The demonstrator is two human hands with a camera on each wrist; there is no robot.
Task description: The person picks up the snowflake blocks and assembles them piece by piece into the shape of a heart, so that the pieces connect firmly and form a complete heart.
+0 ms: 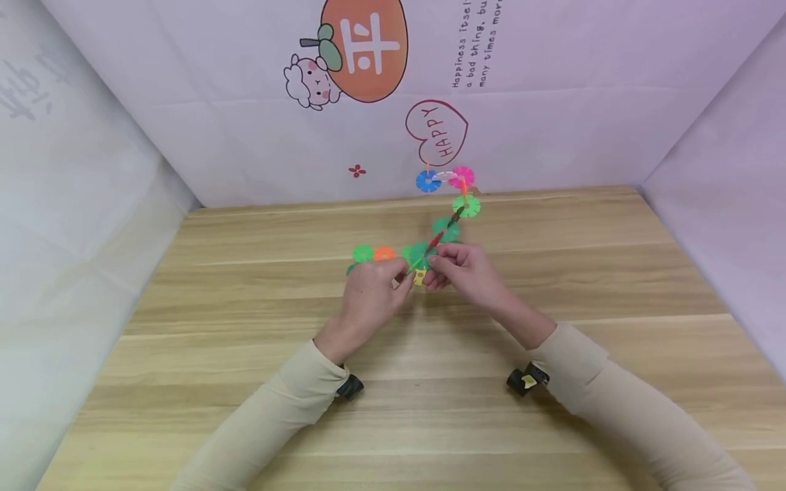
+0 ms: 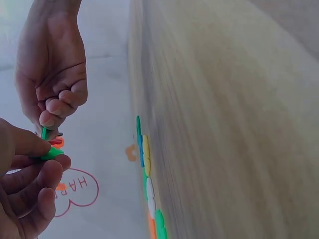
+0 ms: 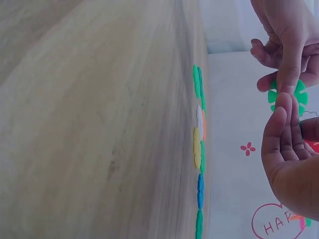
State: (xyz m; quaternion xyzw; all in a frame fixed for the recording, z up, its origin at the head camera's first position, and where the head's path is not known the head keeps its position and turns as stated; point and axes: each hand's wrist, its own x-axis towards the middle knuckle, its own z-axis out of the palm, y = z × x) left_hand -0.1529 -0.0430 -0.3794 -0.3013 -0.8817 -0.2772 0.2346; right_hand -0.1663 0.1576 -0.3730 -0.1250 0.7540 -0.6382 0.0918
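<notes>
Two-handed in the head view, below the "HAPPY" heart [image 1: 437,133]: pinching a light-green disc [image 1: 415,264] with the left hand [image 1: 371,290], gripping the disc chain [image 1: 442,228] with the right hand [image 1: 469,273]; probably joining both. Right of the heart, readable: "Happiness". Left wrist: pinching green, above the heart; likely calls for aligning slots, then pressing. Right wrist: meeting fingertip to fingertip above the heart, "HAP" legible.

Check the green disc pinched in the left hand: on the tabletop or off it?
Off it. In the left wrist view, the left hand holds the green disc clear of the tabletop, white backdrop showing between.
</notes>
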